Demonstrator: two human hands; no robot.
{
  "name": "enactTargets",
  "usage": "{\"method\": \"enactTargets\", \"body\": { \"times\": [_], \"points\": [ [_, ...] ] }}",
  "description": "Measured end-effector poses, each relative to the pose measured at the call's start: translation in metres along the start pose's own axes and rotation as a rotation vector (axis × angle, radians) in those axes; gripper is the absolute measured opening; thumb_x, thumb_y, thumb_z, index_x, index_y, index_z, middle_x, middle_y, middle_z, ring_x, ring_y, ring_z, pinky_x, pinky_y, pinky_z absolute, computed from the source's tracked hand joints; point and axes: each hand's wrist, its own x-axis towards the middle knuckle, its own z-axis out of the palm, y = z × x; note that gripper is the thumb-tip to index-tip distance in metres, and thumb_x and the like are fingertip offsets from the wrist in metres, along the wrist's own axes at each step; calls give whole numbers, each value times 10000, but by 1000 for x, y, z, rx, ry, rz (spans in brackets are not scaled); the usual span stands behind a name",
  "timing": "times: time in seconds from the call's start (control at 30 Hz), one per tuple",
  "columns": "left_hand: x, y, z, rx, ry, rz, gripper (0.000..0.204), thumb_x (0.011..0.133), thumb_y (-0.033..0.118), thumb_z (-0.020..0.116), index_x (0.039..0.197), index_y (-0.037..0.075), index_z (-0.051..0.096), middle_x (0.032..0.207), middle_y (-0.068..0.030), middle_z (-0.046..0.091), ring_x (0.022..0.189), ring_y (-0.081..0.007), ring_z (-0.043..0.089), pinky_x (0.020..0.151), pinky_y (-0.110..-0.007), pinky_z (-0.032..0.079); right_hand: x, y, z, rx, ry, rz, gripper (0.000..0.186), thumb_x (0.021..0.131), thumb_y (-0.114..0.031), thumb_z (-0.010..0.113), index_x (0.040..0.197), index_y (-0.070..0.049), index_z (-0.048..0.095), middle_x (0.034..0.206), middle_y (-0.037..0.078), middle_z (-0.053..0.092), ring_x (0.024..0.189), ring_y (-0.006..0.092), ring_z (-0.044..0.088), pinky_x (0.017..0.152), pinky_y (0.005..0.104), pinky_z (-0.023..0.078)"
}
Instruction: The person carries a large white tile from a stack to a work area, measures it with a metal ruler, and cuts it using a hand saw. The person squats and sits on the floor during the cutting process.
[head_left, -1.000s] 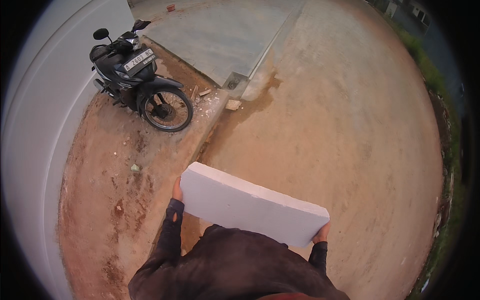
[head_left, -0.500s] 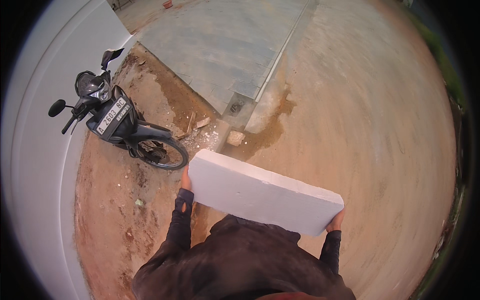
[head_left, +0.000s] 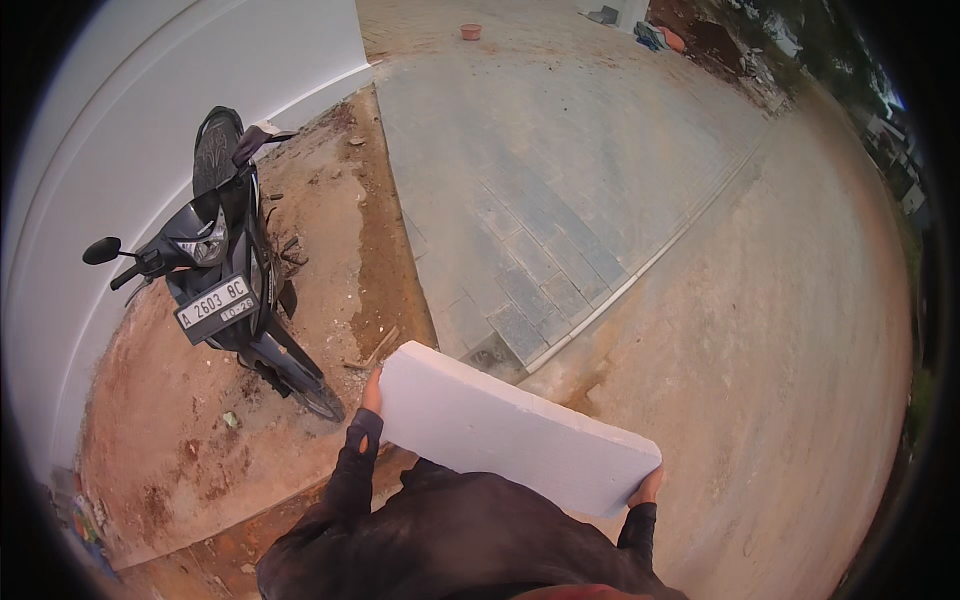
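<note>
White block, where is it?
Head view, lower centre: the white block is held between left grip and right grip, just ahead of the dark shirt.

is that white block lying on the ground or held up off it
Held up: left hand and right hand grip the white block at opposite ends, in front of the dark top.

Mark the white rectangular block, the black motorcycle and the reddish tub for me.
White rectangular block (head_left: 512, 430): head view, middle of its broad face.
Black motorcycle (head_left: 240, 258): head view, front fairing beside the headlight.
Reddish tub (head_left: 471, 34): head view, outer side wall.
</note>
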Motion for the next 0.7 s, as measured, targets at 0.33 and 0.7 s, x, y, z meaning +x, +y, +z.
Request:
{"method": "enactTargets", "body": {
  "times": [0.33,0.7],
  "points": [
    [251,131,224,-37,-10,8,428,974,346,353,1113,35,611,1005,-70,661,891,-173,635,827,-302,488,249,-227,207,-109,-116,-93,642,917,-602,344,1301,-117,517,1313,77,538,1195,284,481,1028,411,343],
    [512,272,426,-63,245,44,411,960,345,371,1076,36,616,975,-79,659,861,-198,644,807,-320,505,567,-450,496,-142,-269,36,594,934,-556,320,1240,-111,566,1224,73,599,1126,260,543,980,384,397]
  ]
}}
